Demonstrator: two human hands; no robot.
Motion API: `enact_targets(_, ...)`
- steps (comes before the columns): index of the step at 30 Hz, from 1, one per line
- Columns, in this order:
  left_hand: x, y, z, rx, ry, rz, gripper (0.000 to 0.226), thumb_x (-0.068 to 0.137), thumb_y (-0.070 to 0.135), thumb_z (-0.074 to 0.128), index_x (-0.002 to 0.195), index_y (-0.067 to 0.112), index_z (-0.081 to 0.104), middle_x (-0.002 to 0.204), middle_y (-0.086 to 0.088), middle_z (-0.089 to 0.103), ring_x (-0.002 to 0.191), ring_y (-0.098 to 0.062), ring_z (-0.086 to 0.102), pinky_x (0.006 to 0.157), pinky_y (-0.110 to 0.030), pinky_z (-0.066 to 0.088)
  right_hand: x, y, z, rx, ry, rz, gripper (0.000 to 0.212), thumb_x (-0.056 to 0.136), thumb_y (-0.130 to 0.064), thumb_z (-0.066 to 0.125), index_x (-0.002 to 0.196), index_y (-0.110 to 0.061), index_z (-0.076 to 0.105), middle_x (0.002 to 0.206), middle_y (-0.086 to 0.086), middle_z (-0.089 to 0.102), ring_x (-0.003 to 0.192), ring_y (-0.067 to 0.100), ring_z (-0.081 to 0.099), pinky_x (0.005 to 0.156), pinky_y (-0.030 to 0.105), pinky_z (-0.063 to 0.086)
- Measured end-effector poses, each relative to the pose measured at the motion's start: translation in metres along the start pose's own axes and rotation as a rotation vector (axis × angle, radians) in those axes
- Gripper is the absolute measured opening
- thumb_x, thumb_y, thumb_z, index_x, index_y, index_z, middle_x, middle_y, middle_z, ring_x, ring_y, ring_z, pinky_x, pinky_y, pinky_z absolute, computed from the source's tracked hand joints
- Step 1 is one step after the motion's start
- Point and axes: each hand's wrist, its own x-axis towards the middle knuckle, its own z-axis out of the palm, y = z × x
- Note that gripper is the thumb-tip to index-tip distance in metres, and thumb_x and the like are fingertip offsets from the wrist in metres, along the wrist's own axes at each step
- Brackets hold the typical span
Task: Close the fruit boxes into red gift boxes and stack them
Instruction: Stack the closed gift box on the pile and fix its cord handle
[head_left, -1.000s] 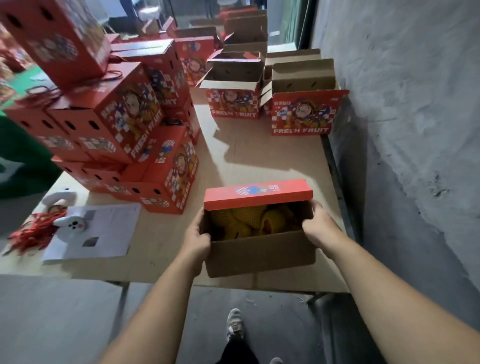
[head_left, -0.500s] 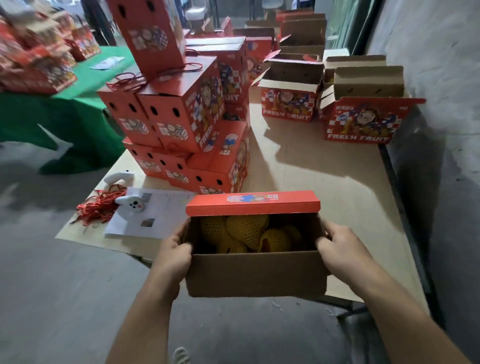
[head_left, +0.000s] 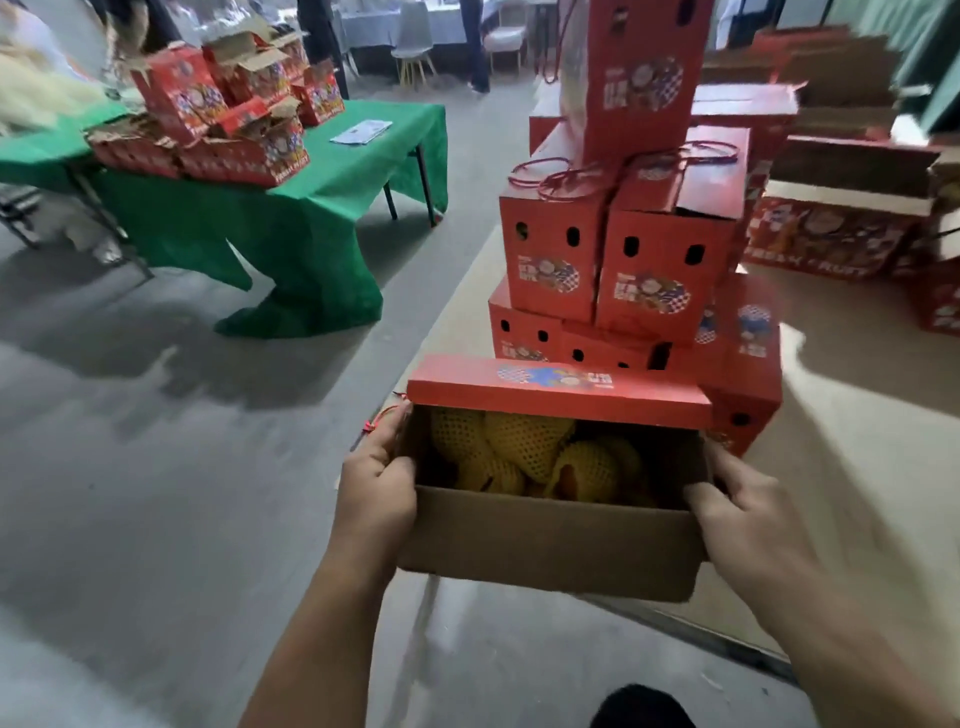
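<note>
Open cardboard box (head_left: 550, 540) off the surface's near edge, left hand (head_left: 376, 488) and right hand (head_left: 748, 514) each with a curled grip on its ends, net-wrapped yellow fruit (head_left: 524, 452) inside, glossy red flap (head_left: 558, 389) upright, stacked red gift boxes (head_left: 639, 270) on pale surface (head_left: 852, 395) beyond, green-draped table (head_left: 291, 208) far left.

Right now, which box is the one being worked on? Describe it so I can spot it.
Find the stack of closed red gift boxes on the table. In front of it, both hands carry an open box. Only this one shows plain brown cardboard and yellow netted fruit.
</note>
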Motion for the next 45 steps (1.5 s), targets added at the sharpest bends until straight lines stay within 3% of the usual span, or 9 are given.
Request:
enact_targets(10,0.197,0.002,-0.068,-0.067,-0.044,-0.061,0.079,0.093,-0.017,0.041,0.098,0.054,0.076,0.114,0.026,0.074,0.112,0.001,0.069,0.100,-0.025,0.053,0.089,-0.066,0.159,0.156,0.106,0.114,0.069,0.095,0.004,0.058,0.093,-0.064,0.070,0.090,-0.045,0.067,0.090,-0.021,0.061,0.079,0.020,0.042)
enact_targets(14,0.280,0.010,-0.087,-0.052,-0.035,-0.073,0.070,0.096,-0.017,0.040,0.108,0.043,0.074,0.096,0.038,0.072,0.097,0.019,0.065,0.086,-0.007,0.052,0.142,-0.099,0.219,0.091,0.112,0.101,0.041,0.097,0.005,0.054,0.098,-0.031,0.075,0.094,0.009,0.078,0.086,0.032,0.070,0.070,0.035,0.047)
enact_targets(19,0.375,0.018,-0.106,-0.073,-0.084,-0.059,0.066,0.094,-0.019,0.041,0.132,0.027,0.069,0.107,0.028,0.068,0.111,-0.005,0.067,0.103,-0.026,0.051,0.188,-0.148,0.277,0.032,0.117,0.103,0.065,0.095,0.006,0.050,0.136,-0.042,0.065,0.117,0.005,0.069,0.107,0.017,0.063,0.093,0.037,0.050)
enact_targets(24,0.481,0.027,-0.106,-0.025,-0.269,-0.021,0.068,0.091,-0.018,0.040,0.109,0.038,0.073,0.100,0.029,0.075,0.094,0.007,0.070,0.081,-0.010,0.054,0.231,-0.172,0.336,0.064,0.316,0.191,0.066,0.092,0.006,0.050,0.113,-0.053,0.071,0.098,0.001,0.074,0.080,0.010,0.064,0.069,0.027,0.045)
enact_targets(28,0.559,0.046,-0.103,-0.036,-0.489,0.043,0.070,0.091,-0.018,0.038,0.121,0.035,0.073,0.118,0.013,0.076,0.116,-0.014,0.070,0.102,-0.037,0.055,0.264,-0.192,0.380,0.081,0.507,0.299,0.051,0.092,0.002,0.055,0.119,-0.037,0.073,0.097,0.007,0.074,0.077,0.014,0.061,0.064,0.030,0.044)
enact_targets(33,0.625,0.077,-0.081,0.000,-0.695,0.142,0.076,0.090,-0.016,0.036,0.104,0.048,0.073,0.109,0.027,0.075,0.107,0.001,0.070,0.089,-0.022,0.056,0.283,-0.217,0.414,0.148,0.733,0.448,0.025,0.093,-0.001,0.058,0.105,-0.017,0.073,0.080,0.003,0.071,0.067,0.016,0.061,0.055,0.029,0.048)
enact_targets(38,0.664,0.104,-0.019,-0.018,-0.886,0.164,0.073,0.087,-0.024,0.030,0.121,0.024,0.071,0.113,0.007,0.077,0.104,-0.003,0.071,0.069,-0.010,0.053,0.302,-0.221,0.441,0.236,0.932,0.558,0.026,0.093,-0.007,0.057,0.117,-0.017,0.062,0.106,0.008,0.070,0.096,0.032,0.065,0.090,0.048,0.053)
enact_targets(42,0.683,0.124,0.051,0.086,-1.039,0.263,0.076,0.083,-0.027,0.028,0.124,0.021,0.069,0.094,0.019,0.078,0.082,0.005,0.072,0.062,-0.009,0.052,0.332,-0.213,0.439,0.285,1.055,0.607,0.011,0.090,-0.004,0.058,0.094,-0.013,0.053,0.088,0.010,0.065,0.084,0.035,0.060,0.076,0.045,0.050)
enact_targets(45,0.708,0.136,0.087,0.164,-1.083,0.272,0.076,0.083,-0.029,0.030,0.130,0.018,0.068,0.105,0.016,0.076,0.089,0.013,0.069,0.071,-0.005,0.051,0.359,-0.209,0.440,0.338,1.015,0.632,0.036,0.090,-0.001,0.057,0.122,-0.018,0.054,0.114,0.010,0.065,0.098,0.033,0.060,0.088,0.043,0.049)
